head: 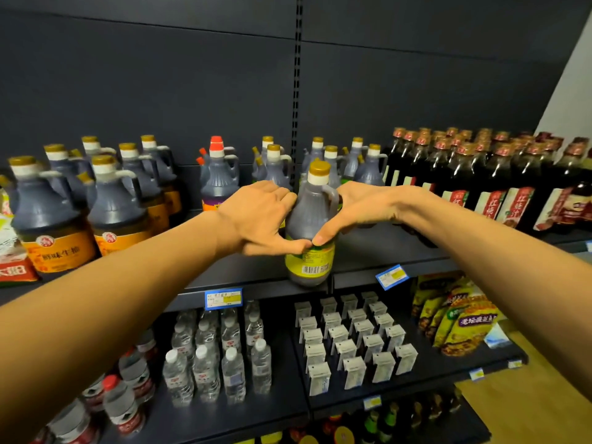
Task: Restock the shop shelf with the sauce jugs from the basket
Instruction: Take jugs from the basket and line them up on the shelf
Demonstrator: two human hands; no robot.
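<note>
both forearms reach forward, meeting at frame centre. left hand (261, 216) curls round the left flank of a sauce jug (312, 229), knuckles up, thumb lying across the jug's front just above the label. right hand (358, 208) wraps the right flank below the jug's handle, thumb angled down to meet the left thumb tip; the two thumbs touch or nearly touch. both hands gripping the jug, one each side.

jug: upright, gold cap, white collar, dark liquid filling it to the neck, yellow-green label with a barcode facing the camera. its base sits at the front edge of the upper shelf (384, 248); contact with the shelf cannot be told for certain.

at 9 o'clock from the hands: larger orange-label jugs (51, 225), dark liquid, gold caps. at 11 o'clock: a red-capped jug (219, 177). at 12 o'clock, behind the held jug: a row of similar gold-capped jugs (371, 168). at 3 o'clock: tall dark bottles (499, 184), red labels, packed close.

lower shelf, 7 o'clock: clear water bottles (205, 363) in rows. at 5 o'clock: small white cartons (355, 341) in a grid. at 4 o'clock: yellow pouches (458, 318).
</note>
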